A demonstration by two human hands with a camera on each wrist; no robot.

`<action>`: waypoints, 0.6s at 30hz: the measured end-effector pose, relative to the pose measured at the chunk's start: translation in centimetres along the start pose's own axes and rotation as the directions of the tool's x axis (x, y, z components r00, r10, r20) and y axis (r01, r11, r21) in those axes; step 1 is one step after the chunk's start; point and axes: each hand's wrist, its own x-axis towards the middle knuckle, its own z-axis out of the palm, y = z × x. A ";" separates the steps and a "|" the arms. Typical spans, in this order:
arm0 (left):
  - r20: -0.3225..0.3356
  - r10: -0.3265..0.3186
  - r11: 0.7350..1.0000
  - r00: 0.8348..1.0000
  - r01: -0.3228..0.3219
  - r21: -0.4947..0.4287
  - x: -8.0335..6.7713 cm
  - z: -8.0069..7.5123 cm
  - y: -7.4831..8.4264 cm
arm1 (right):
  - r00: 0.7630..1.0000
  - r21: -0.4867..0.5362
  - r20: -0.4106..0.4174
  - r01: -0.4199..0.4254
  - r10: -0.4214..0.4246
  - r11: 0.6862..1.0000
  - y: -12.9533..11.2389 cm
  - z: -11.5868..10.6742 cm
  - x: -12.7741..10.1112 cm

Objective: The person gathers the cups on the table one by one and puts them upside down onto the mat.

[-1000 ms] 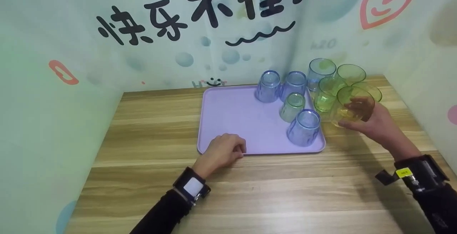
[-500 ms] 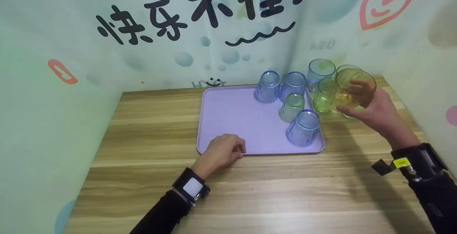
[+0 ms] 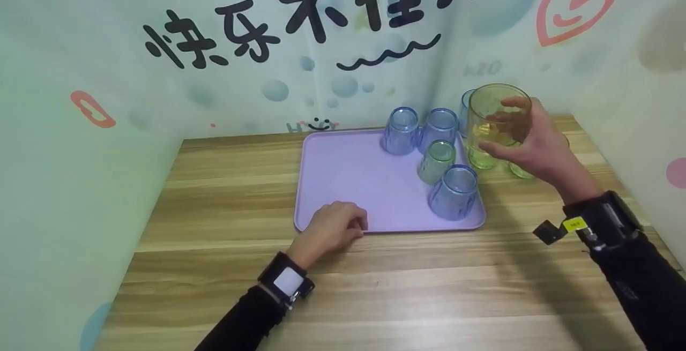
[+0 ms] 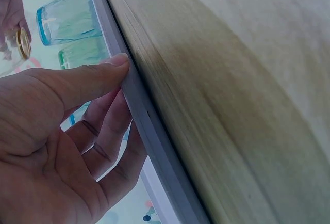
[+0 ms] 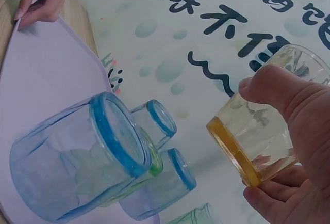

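Observation:
My right hand grips a yellow glass mouth-up, lifted beside the tray's far right corner. In the right wrist view, its thumb and fingers wrap the glass, whose amber base shows. My left hand holds the front rim of a purple tray; in the left wrist view the thumb lies against the rim and the fingers are on its other side. Upside down on the tray's right part stand a blue glass, a small green glass and two more blue glasses behind them.
Right of the tray, more glasses stand mouth-up: a green glass, another green one and a blue glass, partly hidden by the held glass and hand. A printed cloth wall closes off the table's back.
My right hand has lifted the yellow glass from among the group of standing glasses and carried it up and left, toward the tray. The left hand stays on the tray rim.

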 end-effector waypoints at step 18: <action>-0.003 -0.006 1.000 1.000 0.006 -0.004 0.0 0.1 0.0 | 0.998 -0.044 0.046 0.038 -0.036 0.998 -2.1 3.0 2.8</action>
